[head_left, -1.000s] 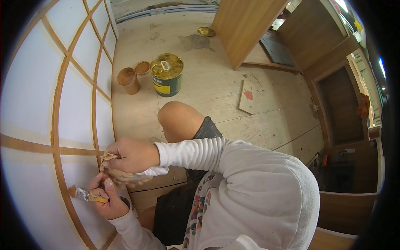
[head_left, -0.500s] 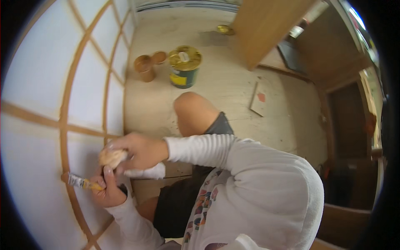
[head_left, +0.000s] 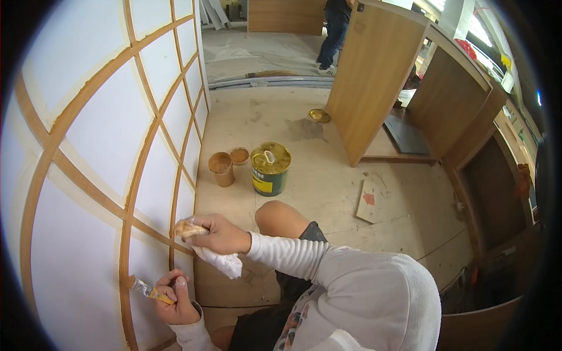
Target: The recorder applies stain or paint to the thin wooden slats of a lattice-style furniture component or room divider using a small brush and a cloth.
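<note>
A paintbrush (head_left: 151, 290) with a yellow handle and a paint-smeared metal band is gripped in my left hand (head_left: 180, 301). Its bristle end lies at a brown strip of the wall panel; whether it touches cannot be told. Above it, my right hand (head_left: 225, 234) is closed around a white rag (head_left: 221, 261). The rag's brown-stained end sticks out by another strip, and its clean part hangs below the hand. The panel (head_left: 96, 143) is white, crossed by brown strips, several of them edged with pale bands.
An open tub of brown paint (head_left: 222, 171) and its lid (head_left: 239, 155) stand beside a green paint can (head_left: 270, 178). A gold lid (head_left: 319, 116) lies farther off. Wooden cabinets (head_left: 380, 82) rise on the right, near a loose board (head_left: 366, 202). Another person (head_left: 335, 35) stands at the back.
My hands have drawn apart: the right one has moved up along the panel with the rag, away from the left. The brush stays in my left hand. The view has tilted up.
</note>
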### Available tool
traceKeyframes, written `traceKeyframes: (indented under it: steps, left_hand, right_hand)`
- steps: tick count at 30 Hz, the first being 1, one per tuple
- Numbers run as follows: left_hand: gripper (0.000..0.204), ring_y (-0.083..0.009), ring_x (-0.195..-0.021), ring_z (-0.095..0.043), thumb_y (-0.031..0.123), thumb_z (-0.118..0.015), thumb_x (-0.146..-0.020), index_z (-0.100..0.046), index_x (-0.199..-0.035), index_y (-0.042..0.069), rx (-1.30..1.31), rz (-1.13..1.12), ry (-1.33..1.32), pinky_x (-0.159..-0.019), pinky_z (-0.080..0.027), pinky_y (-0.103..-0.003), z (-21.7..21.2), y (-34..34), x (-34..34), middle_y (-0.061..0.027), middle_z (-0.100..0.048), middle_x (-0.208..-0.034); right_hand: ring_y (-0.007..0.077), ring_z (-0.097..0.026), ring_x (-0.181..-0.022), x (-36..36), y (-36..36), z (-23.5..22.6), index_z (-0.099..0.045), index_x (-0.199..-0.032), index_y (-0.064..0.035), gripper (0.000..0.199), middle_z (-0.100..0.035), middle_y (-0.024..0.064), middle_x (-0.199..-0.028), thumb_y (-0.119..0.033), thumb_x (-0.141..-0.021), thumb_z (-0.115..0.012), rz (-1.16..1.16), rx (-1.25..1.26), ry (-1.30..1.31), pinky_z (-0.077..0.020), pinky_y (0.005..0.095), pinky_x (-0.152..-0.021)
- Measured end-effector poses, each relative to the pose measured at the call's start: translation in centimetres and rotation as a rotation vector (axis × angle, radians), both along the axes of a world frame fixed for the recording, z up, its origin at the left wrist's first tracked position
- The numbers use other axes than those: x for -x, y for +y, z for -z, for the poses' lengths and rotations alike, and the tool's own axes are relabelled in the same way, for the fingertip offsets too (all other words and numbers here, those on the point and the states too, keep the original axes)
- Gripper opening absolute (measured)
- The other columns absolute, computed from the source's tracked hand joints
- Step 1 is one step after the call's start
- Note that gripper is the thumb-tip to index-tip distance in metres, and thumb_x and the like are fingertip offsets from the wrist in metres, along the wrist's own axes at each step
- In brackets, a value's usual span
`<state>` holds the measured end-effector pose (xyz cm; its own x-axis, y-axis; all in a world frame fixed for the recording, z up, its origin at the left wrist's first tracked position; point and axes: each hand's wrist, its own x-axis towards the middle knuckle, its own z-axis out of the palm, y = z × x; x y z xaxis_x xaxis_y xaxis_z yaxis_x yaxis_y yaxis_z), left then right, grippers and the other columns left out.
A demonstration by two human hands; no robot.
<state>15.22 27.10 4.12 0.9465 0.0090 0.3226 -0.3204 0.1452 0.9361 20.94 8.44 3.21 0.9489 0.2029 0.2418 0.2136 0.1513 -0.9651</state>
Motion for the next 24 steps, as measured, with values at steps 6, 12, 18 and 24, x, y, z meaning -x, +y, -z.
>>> traceKeyframes:
  steps: [6,12,18,24]
  left_hand:
    - [0.032,-0.0147,-0.077,-0.054,-0.005,-0.061,-0.081,-0.032,-0.074,0.008,-0.099,-0.060,0.019,-0.075,-0.044,-0.025,1.6,0.5,-1.5,-0.0150,-0.059,-0.088]
    - [0.033,-0.0122,-0.077,-0.050,-0.004,-0.062,-0.081,-0.031,-0.075,0.008,-0.115,0.003,0.026,-0.073,-0.042,-0.024,1.5,0.2,-0.8,-0.0095,-0.054,-0.082]
    - [0.034,-0.0121,-0.074,-0.051,-0.004,-0.062,-0.081,-0.031,-0.075,0.009,-0.116,-0.001,0.054,-0.071,-0.043,-0.024,0.8,0.4,-0.2,-0.0089,-0.054,-0.081]
    - [0.029,-0.0140,-0.074,-0.055,-0.004,-0.064,-0.079,-0.037,-0.073,0.007,-0.474,-0.162,-0.055,-0.064,-0.046,-0.025,-1.8,-0.2,0.3,-0.0130,-0.062,-0.090]
  right_hand:
    - [0.0223,-0.055,-0.099,2.6,1.0,-1.8,-0.057,-0.113,-0.0047,0.032,-0.057,0.0113,-0.104,-0.005,-0.081,-0.063,-0.232,0.213,-0.292,-0.0427,0.0326,-0.084]
    - [0.0241,-0.057,-0.089,3.0,0.6,-0.8,-0.062,-0.103,-0.0051,0.030,-0.060,0.0109,-0.094,-0.004,-0.073,-0.066,-0.214,0.089,-0.315,-0.0453,0.0339,-0.079]
    - [0.0223,-0.057,-0.095,4.5,0.5,-0.9,-0.059,-0.110,-0.0046,0.036,-0.059,0.0125,-0.105,-0.006,-0.076,-0.069,-0.269,-0.026,-0.303,-0.0451,0.0326,-0.082]
    - [0.0181,-0.058,-0.092,1.9,1.9,2.6,-0.060,-0.100,-0.0052,0.024,-0.063,0.0066,-0.099,-0.005,-0.078,-0.067,0.196,0.059,-0.316,-0.0465,0.0315,-0.083]
